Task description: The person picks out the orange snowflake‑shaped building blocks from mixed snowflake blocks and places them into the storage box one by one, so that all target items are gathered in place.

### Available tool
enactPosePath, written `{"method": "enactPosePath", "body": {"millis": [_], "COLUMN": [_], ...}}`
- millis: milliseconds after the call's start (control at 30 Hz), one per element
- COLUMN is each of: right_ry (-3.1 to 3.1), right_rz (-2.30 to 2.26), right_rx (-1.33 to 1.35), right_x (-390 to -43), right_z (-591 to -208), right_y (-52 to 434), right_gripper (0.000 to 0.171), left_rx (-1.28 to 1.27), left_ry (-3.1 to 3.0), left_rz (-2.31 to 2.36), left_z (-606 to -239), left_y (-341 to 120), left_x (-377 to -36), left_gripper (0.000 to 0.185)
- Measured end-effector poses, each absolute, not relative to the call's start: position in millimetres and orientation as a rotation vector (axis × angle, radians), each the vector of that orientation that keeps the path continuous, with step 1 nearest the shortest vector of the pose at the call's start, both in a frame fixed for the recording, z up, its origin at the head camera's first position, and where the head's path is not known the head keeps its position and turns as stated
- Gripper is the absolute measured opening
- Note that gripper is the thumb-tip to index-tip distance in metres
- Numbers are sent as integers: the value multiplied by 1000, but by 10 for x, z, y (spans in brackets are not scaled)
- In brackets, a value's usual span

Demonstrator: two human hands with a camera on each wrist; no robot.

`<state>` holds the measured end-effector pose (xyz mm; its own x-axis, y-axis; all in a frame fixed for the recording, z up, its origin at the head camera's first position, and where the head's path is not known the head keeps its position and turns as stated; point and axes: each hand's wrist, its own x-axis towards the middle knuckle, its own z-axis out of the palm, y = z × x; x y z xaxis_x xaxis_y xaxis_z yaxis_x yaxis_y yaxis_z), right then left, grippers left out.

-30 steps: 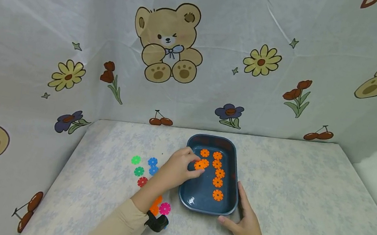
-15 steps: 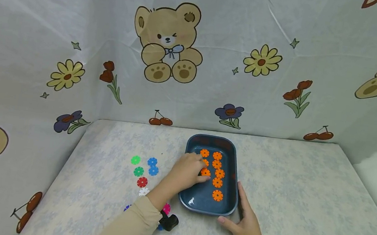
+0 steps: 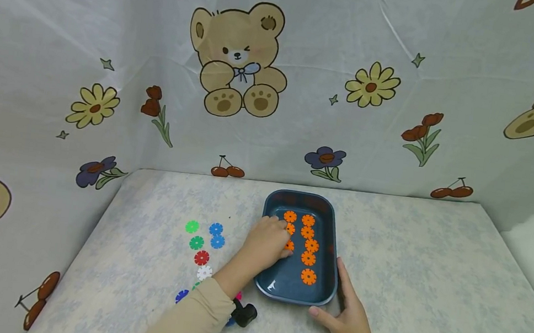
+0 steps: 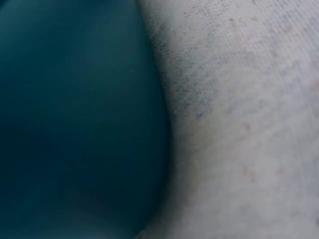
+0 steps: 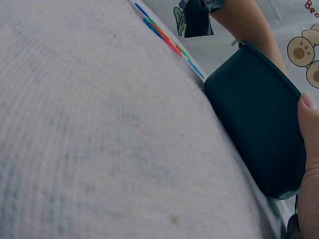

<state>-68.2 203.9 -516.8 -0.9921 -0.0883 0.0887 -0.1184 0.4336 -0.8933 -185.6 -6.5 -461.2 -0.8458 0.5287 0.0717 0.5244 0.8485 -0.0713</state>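
A dark blue rectangular tray (image 3: 282,285) lies on the table in the head view, with two columns of orange flower-shaped discs (image 3: 308,259) inside. My left hand (image 3: 264,244) reaches over the tray's left rim. Its fingers and thumb pinch an orange disc (image 3: 290,245) in the left column, partly covering it. The fingertips are partly hidden. My right hand (image 3: 350,324) holds the tray's near right corner, fingers along the side and thumb at the front. In the right wrist view the thumb (image 5: 308,112) touches the tray's rim. The left wrist view shows only the tray's outer wall (image 4: 84,119) and cloth.
Left of the tray lie loose discs: green (image 3: 196,243), blue (image 3: 218,241), red (image 3: 202,258), white (image 3: 204,273) and dark blue (image 3: 182,296). My left sleeve (image 3: 199,313) covers some of them. A bear-print cloth (image 3: 288,152) hangs behind the table.
My left hand has moved right and slightly nearer, deeper over the tray, bringing an orange disc down to the lower end of the left column. My right hand and the tray stay put.
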Motion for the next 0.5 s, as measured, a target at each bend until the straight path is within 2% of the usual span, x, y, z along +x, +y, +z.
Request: {"method": "enactPosePath", "body": {"millis": [367, 500], "right_ry": [-2629, -2626], "right_rz": [1641, 1635], "right_rx": [201, 204], "right_x": [-688, -688], "right_z": [-5176, -5179], "right_y": [2045, 2046], "right_gripper": [111, 112], "left_rx": [-816, -837], "left_ry": [-2957, -2915], "left_rz": [51, -94], "left_z": [-4583, -4598], "left_y": [-48, -81], "left_x": [-1848, -1856], "left_gripper": [31, 30]}}
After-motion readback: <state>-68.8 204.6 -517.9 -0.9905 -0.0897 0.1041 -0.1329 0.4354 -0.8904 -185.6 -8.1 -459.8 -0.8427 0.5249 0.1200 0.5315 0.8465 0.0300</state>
